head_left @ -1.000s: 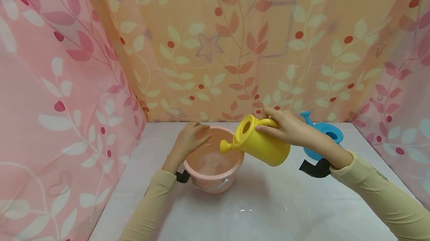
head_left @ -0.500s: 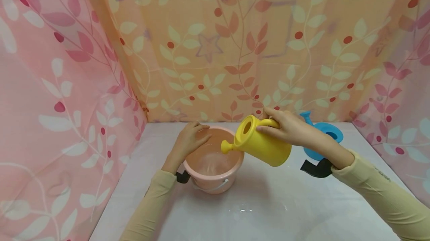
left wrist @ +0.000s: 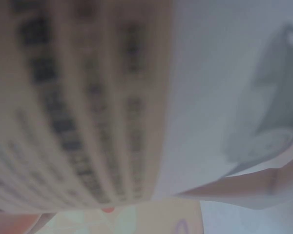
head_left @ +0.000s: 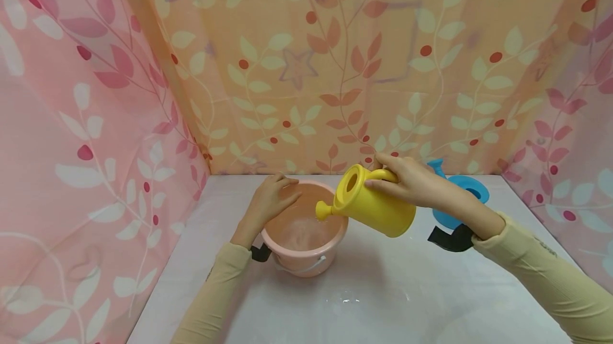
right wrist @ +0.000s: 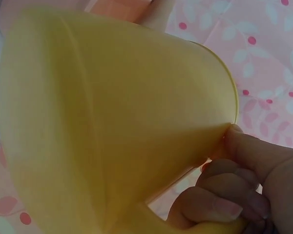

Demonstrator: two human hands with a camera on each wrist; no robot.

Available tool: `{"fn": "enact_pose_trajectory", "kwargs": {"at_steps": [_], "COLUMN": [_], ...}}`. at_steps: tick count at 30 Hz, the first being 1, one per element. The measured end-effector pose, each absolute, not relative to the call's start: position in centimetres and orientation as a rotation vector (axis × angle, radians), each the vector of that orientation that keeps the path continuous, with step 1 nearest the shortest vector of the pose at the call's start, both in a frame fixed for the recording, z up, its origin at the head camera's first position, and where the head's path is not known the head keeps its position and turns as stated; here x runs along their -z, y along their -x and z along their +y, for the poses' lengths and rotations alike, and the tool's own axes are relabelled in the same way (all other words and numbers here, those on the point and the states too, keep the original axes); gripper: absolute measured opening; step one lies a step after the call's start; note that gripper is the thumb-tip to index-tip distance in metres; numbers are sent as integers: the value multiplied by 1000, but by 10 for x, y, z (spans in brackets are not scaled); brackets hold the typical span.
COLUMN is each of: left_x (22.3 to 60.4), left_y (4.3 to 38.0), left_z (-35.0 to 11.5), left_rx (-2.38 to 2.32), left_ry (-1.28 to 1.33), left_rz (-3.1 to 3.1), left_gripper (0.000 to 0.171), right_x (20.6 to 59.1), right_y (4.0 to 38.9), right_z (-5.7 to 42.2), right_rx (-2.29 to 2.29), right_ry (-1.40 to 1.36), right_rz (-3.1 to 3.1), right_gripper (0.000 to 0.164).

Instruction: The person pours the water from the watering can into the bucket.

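A pink bucket with a white handle stands upright on the white surface, and pale ripples show inside it. My left hand holds its left rim, the thumb toward the inside. My right hand grips the handle of a yellow watering can, held tilted with its spout rose over the bucket's right side. Filling much of the right wrist view is the can's body, with my curled fingers around the handle. A blurred printed label covers the left wrist view.
A blue watering can stands at the back right, partly hidden by my right forearm. Small water drops lie on the white surface in front. Leaf-patterned cloth hangs at the back and both sides.
The yellow watering can's spout has shifted very slightly to the right, and the ripples in the bucket look different. Both hands keep their holds.
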State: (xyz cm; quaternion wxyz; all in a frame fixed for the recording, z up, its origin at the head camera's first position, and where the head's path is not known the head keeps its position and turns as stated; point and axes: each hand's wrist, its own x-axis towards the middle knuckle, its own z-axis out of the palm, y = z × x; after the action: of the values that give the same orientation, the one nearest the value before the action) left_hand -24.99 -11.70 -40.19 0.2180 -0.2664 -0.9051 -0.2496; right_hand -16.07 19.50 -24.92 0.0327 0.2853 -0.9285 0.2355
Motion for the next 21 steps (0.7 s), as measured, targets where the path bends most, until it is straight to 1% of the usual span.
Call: {"fn": "enact_pose_trajectory", "kwargs": {"at_steps": [21], "left_x": [402], "left_y": [249], "left_z": [-118], "left_rx": [695], "left_ry": [742], "left_rz": [-2497], "left_gripper": [34], "right_x": [246], "right_y": [164], "right_z": [194], "right_rx": [-713], "right_ry": [-944], "right_rz": [-2843], "right_gripper": [28]}}
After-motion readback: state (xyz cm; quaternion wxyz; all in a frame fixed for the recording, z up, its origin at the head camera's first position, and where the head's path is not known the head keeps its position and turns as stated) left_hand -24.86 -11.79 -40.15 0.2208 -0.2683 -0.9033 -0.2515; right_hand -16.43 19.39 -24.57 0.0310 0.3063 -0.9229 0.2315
